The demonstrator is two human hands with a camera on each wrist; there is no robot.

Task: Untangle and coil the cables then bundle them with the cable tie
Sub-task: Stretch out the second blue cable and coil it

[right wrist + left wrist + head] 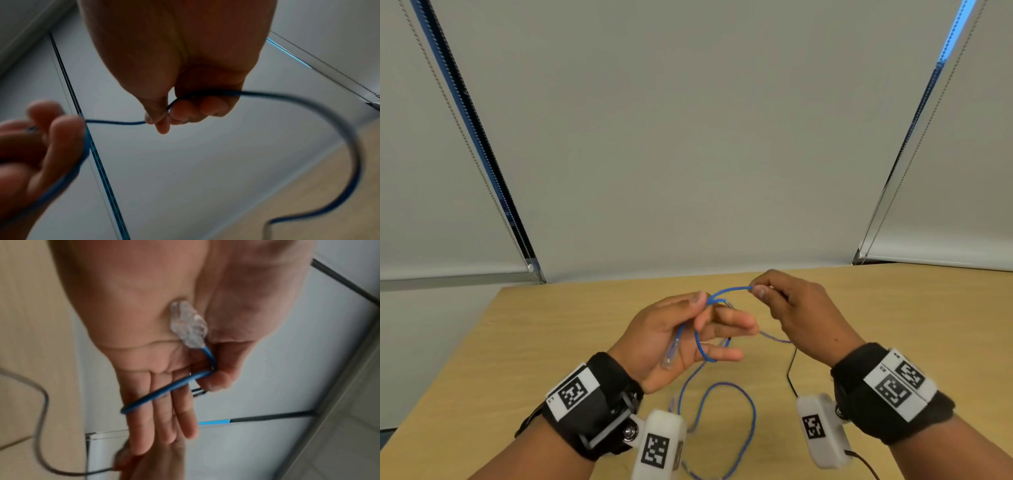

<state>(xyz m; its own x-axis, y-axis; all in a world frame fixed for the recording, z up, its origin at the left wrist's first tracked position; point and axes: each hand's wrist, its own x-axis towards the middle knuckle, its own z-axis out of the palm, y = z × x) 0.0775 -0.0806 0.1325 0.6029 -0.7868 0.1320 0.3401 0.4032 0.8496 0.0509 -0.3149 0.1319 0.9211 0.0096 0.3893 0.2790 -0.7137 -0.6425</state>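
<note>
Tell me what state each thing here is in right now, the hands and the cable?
Blue cable: partly looped in the air, the rest trailing loose on the table.
Clear plug: lying in the left palm.
Left hand: pinching the cable.
Right hand: pinching the cable.

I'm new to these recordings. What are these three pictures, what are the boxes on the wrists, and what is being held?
One person, three cameras. The wide picture comes from a head camera; the other two come from the white boxes strapped at the wrists, looking along each palm. The left hand pinches a blue cable between thumb and forefinger, its clear plug lying against the palm. The right hand pinches the same cable further along. The rest trails in loops on the wooden table. No cable tie is visible.
</note>
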